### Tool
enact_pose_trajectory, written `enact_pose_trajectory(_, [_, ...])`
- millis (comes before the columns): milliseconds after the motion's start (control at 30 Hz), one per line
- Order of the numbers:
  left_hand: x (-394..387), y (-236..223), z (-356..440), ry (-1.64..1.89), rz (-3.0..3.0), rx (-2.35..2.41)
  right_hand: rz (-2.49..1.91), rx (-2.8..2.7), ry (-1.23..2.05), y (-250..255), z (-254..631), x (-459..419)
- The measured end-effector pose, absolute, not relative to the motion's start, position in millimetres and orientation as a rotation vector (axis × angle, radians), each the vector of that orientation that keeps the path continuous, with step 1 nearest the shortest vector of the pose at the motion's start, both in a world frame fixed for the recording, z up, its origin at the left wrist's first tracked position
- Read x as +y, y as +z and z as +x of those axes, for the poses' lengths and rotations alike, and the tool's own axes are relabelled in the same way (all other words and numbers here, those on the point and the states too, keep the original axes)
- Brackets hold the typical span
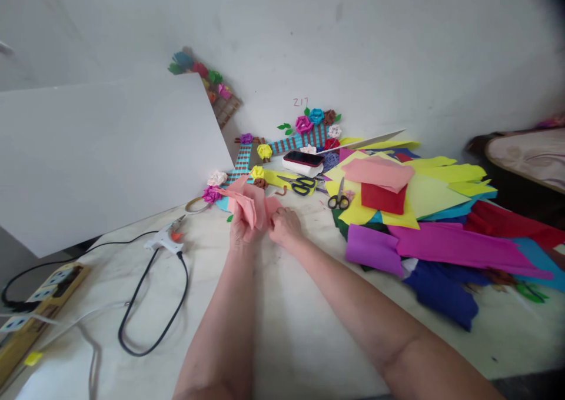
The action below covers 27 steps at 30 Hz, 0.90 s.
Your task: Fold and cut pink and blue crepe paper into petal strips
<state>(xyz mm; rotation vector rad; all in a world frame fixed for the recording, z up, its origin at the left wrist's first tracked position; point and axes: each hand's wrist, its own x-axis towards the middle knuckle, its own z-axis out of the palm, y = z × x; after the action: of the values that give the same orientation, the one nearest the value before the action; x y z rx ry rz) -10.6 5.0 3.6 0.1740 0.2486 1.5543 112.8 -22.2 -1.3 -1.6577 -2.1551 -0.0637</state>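
Observation:
Both my hands meet over the middle of the white table (286, 323), closed on a piece of pink crepe paper (247, 200). My left hand (241, 229) grips the paper from below, with the crumpled sheet rising above its fingers. My right hand (285, 223) pinches the paper's right edge, fingers curled together. The paper's upper part folds out to the left and hides my left fingertips.
A heap of coloured paper sheets (432, 223) covers the right side. Two pairs of scissors (339, 199) (301, 185), a phone on a white box (303, 160) and paper-flower crafts (309, 130) lie behind. A glue gun (166, 239) with black cord, a power strip (39, 300) and a white board (101, 153) sit left.

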Motion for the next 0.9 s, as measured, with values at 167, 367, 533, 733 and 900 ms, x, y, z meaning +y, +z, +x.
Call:
enact_pose_trajectory(167, [6.5, 4.0, -13.1, 1.557, 0.147, 0.194, -1.746, -2.096, 0.021, 2.3, 123.2, -16.4])
enact_pose_trajectory(367, [12.6, -4.0, -19.0, 1.62, 0.204, 0.161, -2.091, -1.581, 0.171, 13.5, 171.6, -0.1])
enact_pose_trajectory(533, [16.2, -7.0, -15.9, 1.598, 0.197, 0.235, -2.08, -1.428, -0.019, 16.6, 196.3, 1.7])
enact_pose_trajectory(733, [15.4, -7.4, -16.9, 1.564, 0.19, 0.253, -1.899, -1.856, -0.143, 7.2, 176.7, -0.9])
enact_pose_trajectory(900, [15.5, -7.8, -16.4, 1.547, 0.189, 0.246, -1.985, -1.991, -0.157, 1.8, 174.4, 0.4])
